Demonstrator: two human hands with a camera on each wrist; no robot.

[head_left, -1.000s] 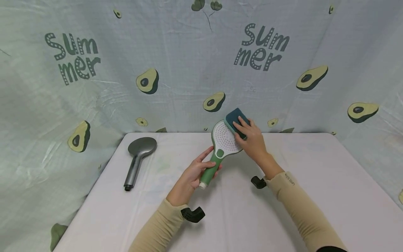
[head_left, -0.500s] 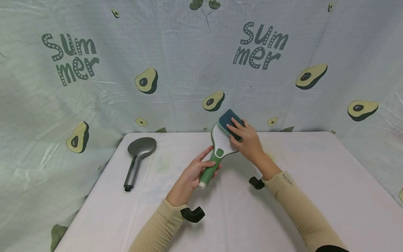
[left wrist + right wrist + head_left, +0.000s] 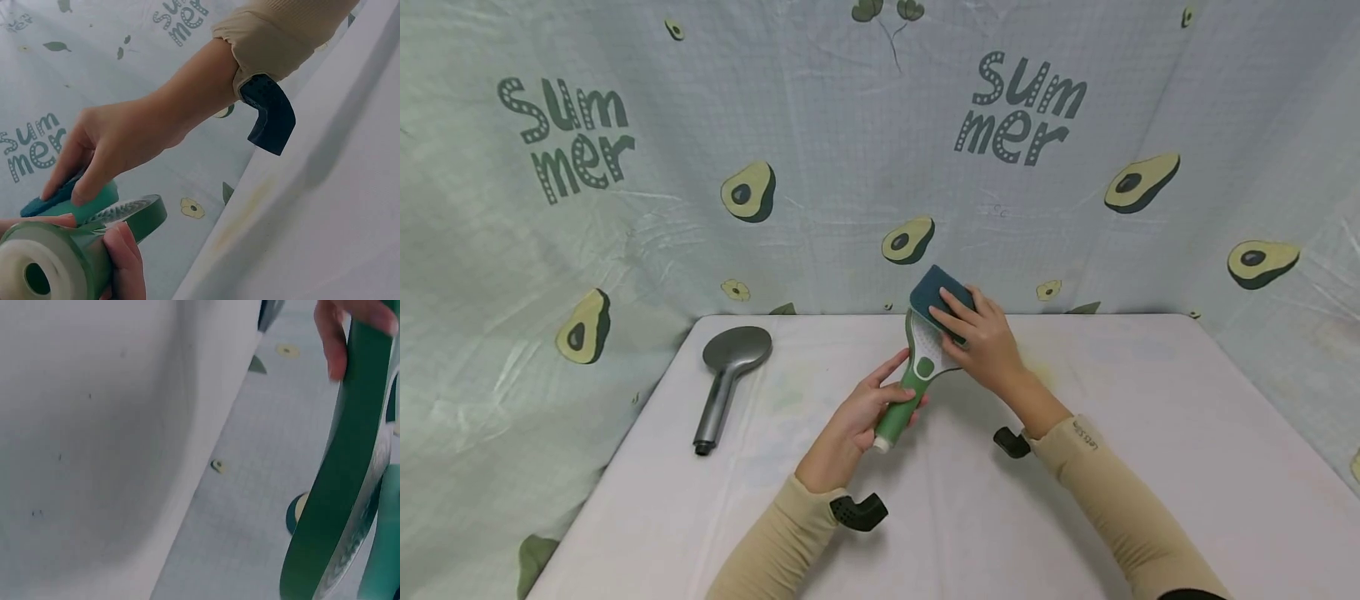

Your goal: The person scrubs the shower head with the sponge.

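In the head view my left hand (image 3: 861, 417) grips the green handle of a green and white shower head (image 3: 897, 417), holding it tilted above the table with its nozzle face up. My right hand (image 3: 988, 342) holds a sponge (image 3: 934, 287), dark blue on top and teal beneath, against that face and covers much of it. The left wrist view shows the sponge (image 3: 103, 199) between the right hand's thumb and fingers, over the nozzles. Seen from the right wrist, the shower head's green rim (image 3: 340, 487) runs beside the teal layer of the sponge (image 3: 382, 544).
A grey shower head (image 3: 730, 375) lies on the left part of the white-covered table (image 3: 1150, 433). Behind the table hangs a pale curtain (image 3: 835, 125) printed with avocados and lettering. Black curved pieces (image 3: 859, 512) stick out at both sleeve cuffs.
The right hand has slid the sponge leftward and slightly down across the nozzle face, covering more of it. The left hand keeps its grip on the green shower head, nearly still.
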